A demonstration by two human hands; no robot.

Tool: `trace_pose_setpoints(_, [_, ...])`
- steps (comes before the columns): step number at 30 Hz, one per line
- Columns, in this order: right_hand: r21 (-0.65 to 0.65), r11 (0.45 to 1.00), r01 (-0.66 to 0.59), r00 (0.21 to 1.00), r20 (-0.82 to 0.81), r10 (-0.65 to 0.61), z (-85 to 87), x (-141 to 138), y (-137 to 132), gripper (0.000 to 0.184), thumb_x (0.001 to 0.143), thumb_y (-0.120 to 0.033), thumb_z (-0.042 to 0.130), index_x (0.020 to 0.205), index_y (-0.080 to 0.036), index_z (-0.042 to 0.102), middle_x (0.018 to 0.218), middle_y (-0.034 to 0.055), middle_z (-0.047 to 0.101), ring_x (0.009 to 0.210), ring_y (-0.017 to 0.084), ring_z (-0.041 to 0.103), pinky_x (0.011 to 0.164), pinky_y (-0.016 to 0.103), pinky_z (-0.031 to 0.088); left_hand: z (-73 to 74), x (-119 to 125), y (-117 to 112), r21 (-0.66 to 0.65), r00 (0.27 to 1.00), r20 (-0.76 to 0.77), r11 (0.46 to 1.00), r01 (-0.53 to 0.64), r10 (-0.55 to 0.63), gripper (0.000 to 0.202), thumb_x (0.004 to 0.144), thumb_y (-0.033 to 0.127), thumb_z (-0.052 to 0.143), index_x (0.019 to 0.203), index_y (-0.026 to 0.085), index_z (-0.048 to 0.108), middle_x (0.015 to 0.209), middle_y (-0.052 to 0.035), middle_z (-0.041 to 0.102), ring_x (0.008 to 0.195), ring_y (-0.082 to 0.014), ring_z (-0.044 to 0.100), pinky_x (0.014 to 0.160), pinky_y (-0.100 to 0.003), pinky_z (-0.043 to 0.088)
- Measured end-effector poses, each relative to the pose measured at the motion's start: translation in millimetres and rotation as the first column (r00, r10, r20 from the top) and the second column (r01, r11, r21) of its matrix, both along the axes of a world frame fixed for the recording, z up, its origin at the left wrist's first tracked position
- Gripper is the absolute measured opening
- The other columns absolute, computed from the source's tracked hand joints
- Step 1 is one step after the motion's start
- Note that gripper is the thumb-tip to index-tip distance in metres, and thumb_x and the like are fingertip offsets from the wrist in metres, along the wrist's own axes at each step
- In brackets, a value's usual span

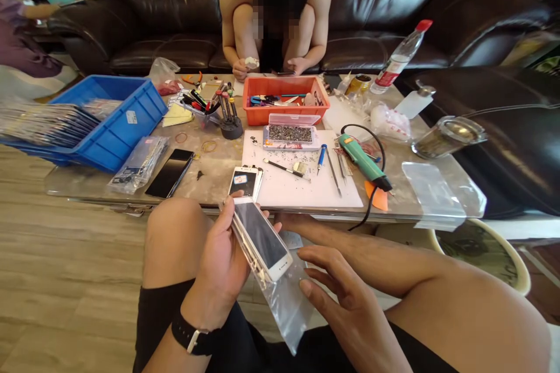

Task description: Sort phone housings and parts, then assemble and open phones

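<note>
My left hand (226,250) is closed round a white smartphone (262,237) in a clear plastic bag (286,309). The phone's dark screen faces up, and the loose end of the bag hangs towards my lap. Beside the bag's right edge my right hand (339,291) has its fingers apart; whether a fingertip touches the plastic I cannot tell. Just beyond my left fingers another white phone (244,180) with a sticker lies on the white mat (324,186). A watch with a black strap (196,335) is on my left wrist.
On the mat lie a blue screwdriver (322,156), tweezers and a box of tiny screws (291,133). A green heat tool (364,160) sits to the right. Around them are an orange bin (286,118), a blue bin (126,128) and a black phone (170,173). A person (321,11) sits opposite.
</note>
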State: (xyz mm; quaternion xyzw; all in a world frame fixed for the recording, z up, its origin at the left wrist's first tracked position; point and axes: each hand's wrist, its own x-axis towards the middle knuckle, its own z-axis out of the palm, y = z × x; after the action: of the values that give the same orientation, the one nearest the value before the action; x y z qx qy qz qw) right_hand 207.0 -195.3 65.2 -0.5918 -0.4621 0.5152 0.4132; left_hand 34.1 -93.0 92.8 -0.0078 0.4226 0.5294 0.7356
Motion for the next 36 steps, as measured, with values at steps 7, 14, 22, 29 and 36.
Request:
trace_pose_setpoints(7, [0.017, 0.993, -0.114, 0.992, 0.055, 0.113, 5.3, -20.5, 12.1, 0.045, 0.091, -0.045, 0.077, 0.134, -0.04, 0.063, 0.144, -0.0002, 0.062, 0.134, 0.028, 0.057, 0.115, 0.046, 0.044, -4.6, 7.8, -11.3, 0.111, 0.997, -0.066, 0.993, 0.037, -0.03, 0.024, 0.095, 0.034, 0.07, 0.118, 0.025, 0.066, 0.085, 0.0011, 0.068, 0.079, -0.0157, 0.071, 0.092, -0.042, 0.062])
trace_pose_setpoints(14, [-0.12, 0.988, -0.096, 0.971, 0.205, 0.119, -6.0, -33.9, 14.0, 0.072, 0.077, -0.028, 0.071, 0.148, -0.025, 0.054, 0.141, 0.0092, 0.067, 0.13, 0.035, 0.063, 0.114, 0.059, 0.046, -9.7, 9.1, -18.2, 0.082, 0.992, -0.098, 0.993, 0.088, -0.08, 0.04, 0.096, 0.034, 0.068, 0.135, 0.025, 0.062, 0.095, -0.0036, 0.074, 0.089, -0.0191, 0.074, 0.094, -0.036, 0.06])
trace_pose_setpoints(22, [-0.066, 0.998, 0.012, 0.977, 0.213, 0.003, -9.7, -36.4, 10.0, 0.078, 0.069, -0.026, 0.078, 0.145, -0.03, 0.057, 0.139, 0.0102, 0.059, 0.132, 0.036, 0.056, 0.115, 0.059, 0.044, -12.5, -1.1, -24.1, 0.084, 0.991, 0.024, 0.988, 0.131, -0.133, 0.063, 0.089, 0.016, 0.066, 0.15, 0.023, 0.053, 0.121, -0.0093, 0.077, 0.119, -0.0278, 0.071, 0.112, -0.046, 0.05])
trace_pose_setpoints(29, [-0.114, 0.993, 0.026, 0.986, 0.164, -0.006, -13.3, -32.2, 6.2, 0.083, 0.07, -0.029, 0.085, 0.148, -0.031, 0.055, 0.137, 0.0097, 0.058, 0.13, 0.036, 0.055, 0.114, 0.058, 0.043, -16.7, 1.0, -32.9, 0.146, 0.984, -0.041, 0.973, 0.178, -0.174, 0.064, 0.085, 0.018, 0.077, 0.146, 0.025, 0.058, 0.127, -0.009, 0.076, 0.118, -0.0245, 0.071, 0.106, -0.035, 0.054])
trace_pose_setpoints(36, [-0.064, 0.996, 0.066, 0.996, -0.047, -0.069, -14.3, -23.4, 9.9, 0.077, 0.07, -0.044, 0.093, 0.14, -0.032, 0.061, 0.136, 0.0072, 0.062, 0.127, 0.034, 0.059, 0.108, 0.047, 0.049, -15.5, 4.2, -35.9, 0.137, 0.973, -0.042, 0.964, 0.229, -0.225, 0.066, 0.084, 0.022, 0.08, 0.147, 0.026, 0.058, 0.123, -0.0084, 0.077, 0.113, -0.0247, 0.073, 0.102, -0.036, 0.056])
